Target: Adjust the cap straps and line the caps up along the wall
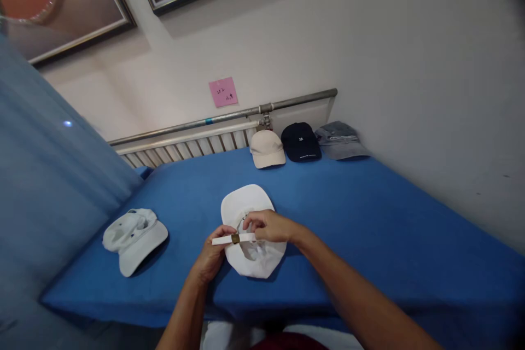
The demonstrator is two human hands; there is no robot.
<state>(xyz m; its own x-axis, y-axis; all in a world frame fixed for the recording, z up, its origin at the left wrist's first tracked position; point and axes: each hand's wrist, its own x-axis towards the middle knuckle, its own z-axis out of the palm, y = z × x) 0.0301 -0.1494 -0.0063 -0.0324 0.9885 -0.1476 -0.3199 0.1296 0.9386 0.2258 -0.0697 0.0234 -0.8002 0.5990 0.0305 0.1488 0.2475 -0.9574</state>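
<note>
A white cap [245,200] lies on the blue-covered table in front of me, its brim pointing away and its back strap towards me. The strap [247,237] runs across the cap's back opening and carries a brass-coloured buckle [235,238]. My left hand [213,254] pinches the strap's left end beside the buckle. On the other side, my right hand [268,226] is closed on the strap to the right of the buckle, with its fingers curled over the cap's opening. The fingertips of the right hand are partly hidden.
Left of me lies a pale cap [139,246], inside partly showing. Along the back stand a beige cap [267,147], a navy cap [301,142] and a grey cap [340,141]. Behind the blue table cover [369,219] are a radiator [192,149] and a metal pipe [295,101]. A blue curtain [53,136] hangs left.
</note>
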